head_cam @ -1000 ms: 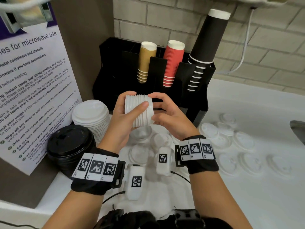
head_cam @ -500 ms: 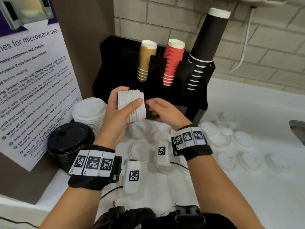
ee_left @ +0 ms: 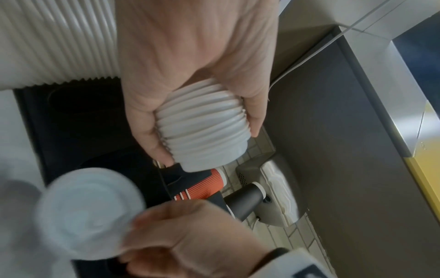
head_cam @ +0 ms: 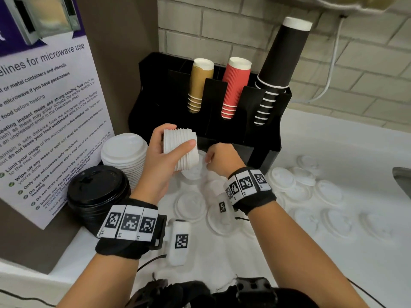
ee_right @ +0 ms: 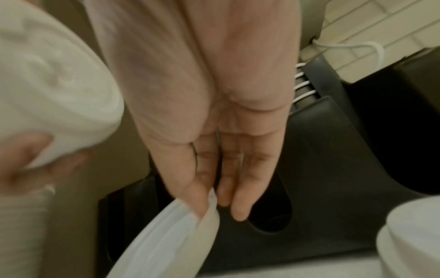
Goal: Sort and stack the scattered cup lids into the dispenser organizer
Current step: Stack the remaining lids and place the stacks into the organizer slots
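Observation:
My left hand (head_cam: 178, 147) grips a sideways stack of small white lids (head_cam: 181, 152) in front of the black organizer (head_cam: 255, 134). The left wrist view shows the fingers and thumb curled round the same stack of lids (ee_left: 202, 135). My right hand (head_cam: 213, 158) is low beside the stack and pinches the rim of a single white lid (head_cam: 194, 172), partly hidden behind the stack. This lid (ee_right: 166, 235) is held between thumb and fingers in the right wrist view. It appears blurred as the single lid (ee_left: 88, 212) in the left wrist view. Several loose lids (head_cam: 327, 192) lie on the white counter.
A tall stack of larger white lids (head_cam: 124, 152) and a stack of black lids (head_cam: 97, 190) stand at the left by a notice panel (head_cam: 44, 107). Tan (head_cam: 200, 85), red (head_cam: 235, 85) and black cups (head_cam: 280, 63) fill the organizer's slots. A sink edge (head_cam: 402, 178) shows at the far right.
My right hand let go of the stack, dropped toward the counter and pinched a single lid. My left hand shifted the stack slightly left.

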Action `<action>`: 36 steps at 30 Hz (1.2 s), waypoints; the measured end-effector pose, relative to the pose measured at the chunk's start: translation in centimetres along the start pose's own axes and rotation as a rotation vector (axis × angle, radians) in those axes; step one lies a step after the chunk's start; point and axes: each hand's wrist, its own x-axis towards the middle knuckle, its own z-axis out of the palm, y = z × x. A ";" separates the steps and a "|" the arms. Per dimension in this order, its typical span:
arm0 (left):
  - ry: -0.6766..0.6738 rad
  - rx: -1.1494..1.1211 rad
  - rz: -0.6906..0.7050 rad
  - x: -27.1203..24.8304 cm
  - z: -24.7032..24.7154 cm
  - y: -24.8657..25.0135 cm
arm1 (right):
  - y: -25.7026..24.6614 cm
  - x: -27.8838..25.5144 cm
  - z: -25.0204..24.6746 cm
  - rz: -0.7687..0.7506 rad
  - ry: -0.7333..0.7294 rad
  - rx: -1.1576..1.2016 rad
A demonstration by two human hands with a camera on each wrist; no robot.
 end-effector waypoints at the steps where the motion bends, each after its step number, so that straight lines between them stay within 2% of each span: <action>1: 0.006 0.018 -0.002 0.0 0.0 -0.2 | 0.2 -0.5 -0.3 0.000 0.080 0.094; 4: 0.031 0.070 -0.008 -0.1 0.2 -1.2 | 0.4 -2.0 -0.9 0.025 0.251 0.391; 10: 0.027 0.111 -0.007 -0.3 0.8 -2.1 | 1.2 -4.0 -0.8 0.080 0.283 0.644; 16: 0.019 0.144 -0.015 -0.8 1.3 -2.4 | 1.0 -5.3 -0.7 0.116 0.150 0.858; 20: 0.023 0.158 -0.012 -1.1 1.6 -2.5 | 0.5 -6.3 -1.2 -0.020 0.084 0.966; 23: 0.011 0.116 -0.033 -1.3 1.8 -2.1 | 0.5 -6.6 -1.8 -0.051 0.044 1.010; 28: -0.124 -0.009 -0.080 -1.7 1.9 -1.6 | 1.1 -7.4 -2.2 -0.124 -0.108 1.055; 30: -0.140 -0.031 -0.082 -1.8 2.0 -1.4 | 1.4 -7.6 -2.3 -0.150 -0.163 1.109; 36: -0.116 -0.066 -0.079 -2.0 2.3 -1.4 | 1.2 -7.9 -2.4 -0.182 -0.100 1.101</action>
